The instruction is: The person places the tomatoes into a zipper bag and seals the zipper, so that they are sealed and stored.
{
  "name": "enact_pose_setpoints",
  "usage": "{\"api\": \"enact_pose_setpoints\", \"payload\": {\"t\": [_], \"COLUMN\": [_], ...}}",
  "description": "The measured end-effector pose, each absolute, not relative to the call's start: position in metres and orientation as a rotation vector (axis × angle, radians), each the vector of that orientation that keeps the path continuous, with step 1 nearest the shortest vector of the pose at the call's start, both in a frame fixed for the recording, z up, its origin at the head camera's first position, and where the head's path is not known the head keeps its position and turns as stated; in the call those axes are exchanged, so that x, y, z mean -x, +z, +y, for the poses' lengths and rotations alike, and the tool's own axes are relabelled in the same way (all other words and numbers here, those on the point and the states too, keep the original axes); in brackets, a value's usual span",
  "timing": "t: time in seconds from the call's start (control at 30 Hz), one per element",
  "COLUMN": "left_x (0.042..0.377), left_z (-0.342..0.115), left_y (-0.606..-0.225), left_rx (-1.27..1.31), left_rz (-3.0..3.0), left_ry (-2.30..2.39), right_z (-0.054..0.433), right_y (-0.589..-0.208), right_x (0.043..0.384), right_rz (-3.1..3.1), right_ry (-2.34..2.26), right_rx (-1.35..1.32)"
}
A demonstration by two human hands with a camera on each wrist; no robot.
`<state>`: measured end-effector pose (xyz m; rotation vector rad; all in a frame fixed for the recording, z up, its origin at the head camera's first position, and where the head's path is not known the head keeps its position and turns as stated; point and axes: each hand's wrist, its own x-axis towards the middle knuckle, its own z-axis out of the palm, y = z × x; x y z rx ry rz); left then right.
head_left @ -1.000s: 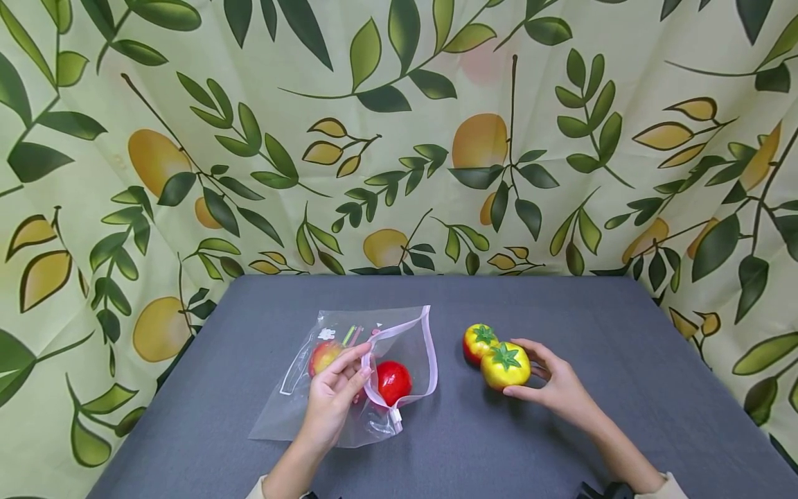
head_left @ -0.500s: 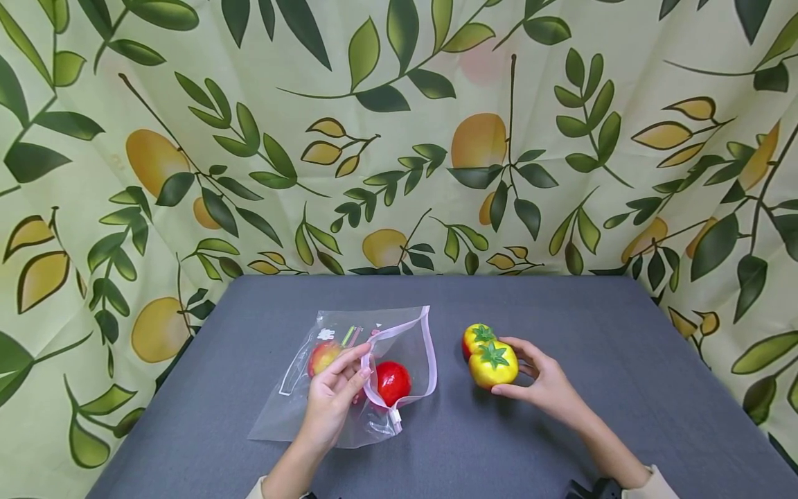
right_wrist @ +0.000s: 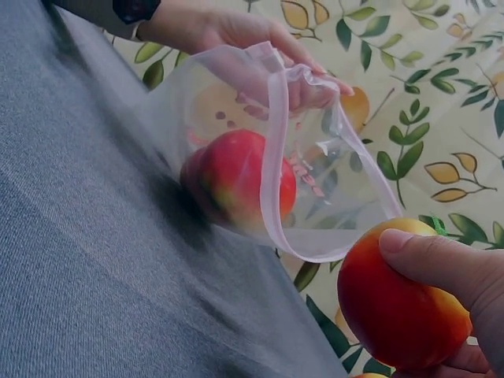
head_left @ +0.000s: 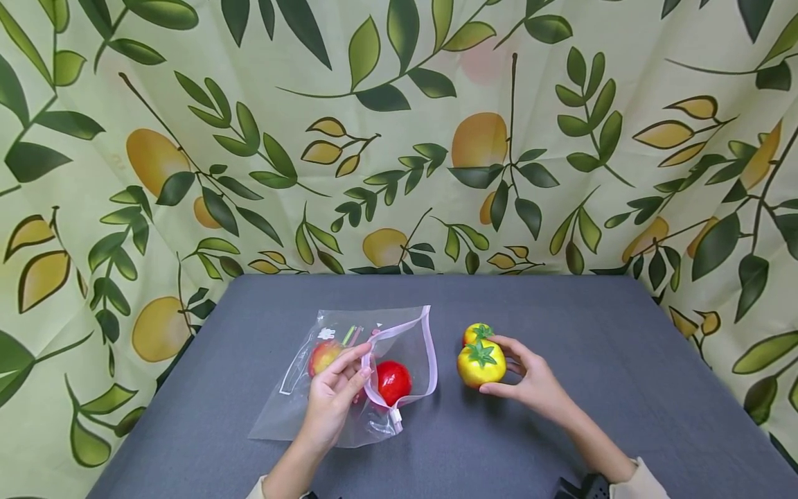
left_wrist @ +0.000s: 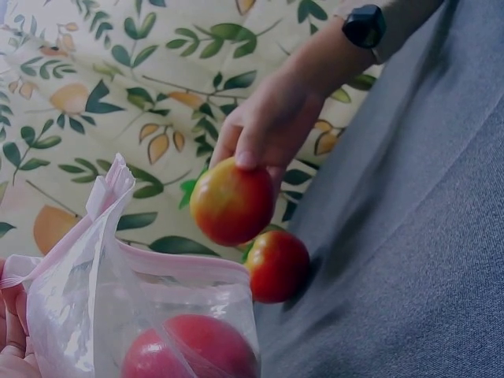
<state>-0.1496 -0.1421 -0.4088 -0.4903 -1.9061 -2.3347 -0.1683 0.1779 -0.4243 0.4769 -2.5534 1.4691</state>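
My left hand (head_left: 337, 391) pinches the near side of the pink-edged mouth of a clear zip bag (head_left: 280, 409), holding it open toward the right. In the bag lie a red round fruit (head_left: 394, 382) near the mouth and a red-yellow fruit (head_left: 324, 357) deeper in. My right hand (head_left: 530, 378) grips a yellow-and-red tomato (head_left: 481, 364) with a green leafy top, its thumb on the near side. Held above the table, this tomato (right_wrist: 402, 295) is right of the bag's mouth. Behind it a second tomato (head_left: 476, 333) rests on the table, partly hidden.
A grey cloth-covered table (head_left: 561, 305) lies under everything. At its back edge hangs a cream curtain (head_left: 411, 201) printed with leaves and fruit. The bag's white slider (head_left: 395, 419) sits at the near corner of its mouth.
My right hand has moved left with the tomato, bringing it closer to the bag and in front of the second tomato. My left hand and the bag have stayed put.
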Motion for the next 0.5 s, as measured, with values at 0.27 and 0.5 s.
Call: {"api": "enact_pose_setpoints", "payload": {"t": [0.27, 0.5], "left_x": [0.149, 0.148], "left_z": [-0.141, -0.141], "left_y": [-0.407, -0.407], "left_rx": [0.441, 0.498], "left_rz": [-1.944, -1.883], "left_ry": [-2.327, -2.343], "right_z": [0.168, 0.162], "right_y": [-0.426, -0.425], "right_x": [0.171, 0.172], "right_rz": [-2.524, -2.530], "right_ry": [1.511, 1.503], "right_rx": [-0.548, -0.556]}}
